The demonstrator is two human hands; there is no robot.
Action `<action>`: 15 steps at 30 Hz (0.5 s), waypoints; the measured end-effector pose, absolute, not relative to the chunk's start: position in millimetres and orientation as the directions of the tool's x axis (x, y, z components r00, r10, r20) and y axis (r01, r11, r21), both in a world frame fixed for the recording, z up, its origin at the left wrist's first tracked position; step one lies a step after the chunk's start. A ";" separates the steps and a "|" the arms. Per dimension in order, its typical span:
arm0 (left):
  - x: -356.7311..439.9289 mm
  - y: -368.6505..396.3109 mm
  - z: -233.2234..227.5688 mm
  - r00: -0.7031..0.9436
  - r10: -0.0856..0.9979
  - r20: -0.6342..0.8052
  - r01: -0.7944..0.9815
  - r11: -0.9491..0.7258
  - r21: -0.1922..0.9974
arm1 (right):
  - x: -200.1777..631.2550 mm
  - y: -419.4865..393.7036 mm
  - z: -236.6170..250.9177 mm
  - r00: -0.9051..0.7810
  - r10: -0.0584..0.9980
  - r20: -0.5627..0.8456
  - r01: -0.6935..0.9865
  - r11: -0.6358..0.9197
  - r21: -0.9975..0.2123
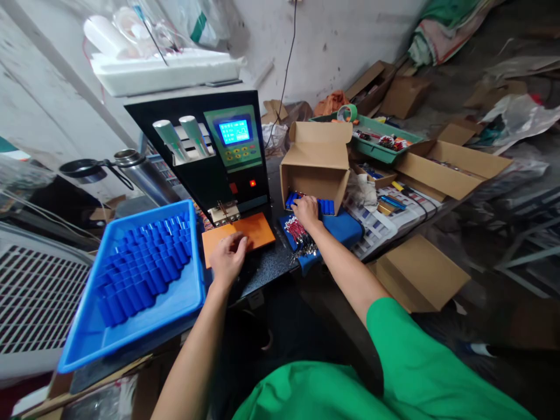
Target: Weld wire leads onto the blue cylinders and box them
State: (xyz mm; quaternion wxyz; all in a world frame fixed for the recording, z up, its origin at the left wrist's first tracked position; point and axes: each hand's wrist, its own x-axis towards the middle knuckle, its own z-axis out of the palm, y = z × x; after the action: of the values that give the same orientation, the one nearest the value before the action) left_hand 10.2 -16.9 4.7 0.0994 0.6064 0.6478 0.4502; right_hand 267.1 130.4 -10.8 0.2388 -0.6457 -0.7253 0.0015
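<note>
My left hand (227,256) rests on an orange board (258,229), thumb apart from the loosely bent fingers, with nothing visible in it. The board lies before a black spot welder (199,175) with a lit blue screen. At the mouth of an open cardboard box (315,157), the fingers of my right hand (307,211) are curled down among blue cylindrical battery cells (326,206). Those fingertips are partly hidden, so what they grip cannot be made out. Red and white wire leads (298,231) lie in a bunch on blue cloth (345,230) just below this hand.
At the left, a blue tray (184,291) carries rows of blue cells (144,268). Behind it stands a steel flask (142,175). A green tray (389,154) and another cardboard box (455,163) are at the back right. An open carton (420,274) sits below the table edge.
</note>
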 end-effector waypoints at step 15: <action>9.2 -13.5 2.6 -0.210 0.888 0.409 0.704 -0.153 0.693 | 283.2 127.2 -6.7 -0.088 0.865 0.494 0.803 0.355 -0.478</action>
State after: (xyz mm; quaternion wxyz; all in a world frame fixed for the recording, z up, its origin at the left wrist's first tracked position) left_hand 9.2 -13.5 2.6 0.1045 0.6198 0.6422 0.4387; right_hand 283.2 127.2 -6.7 0.3678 -0.5665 -0.7363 0.0420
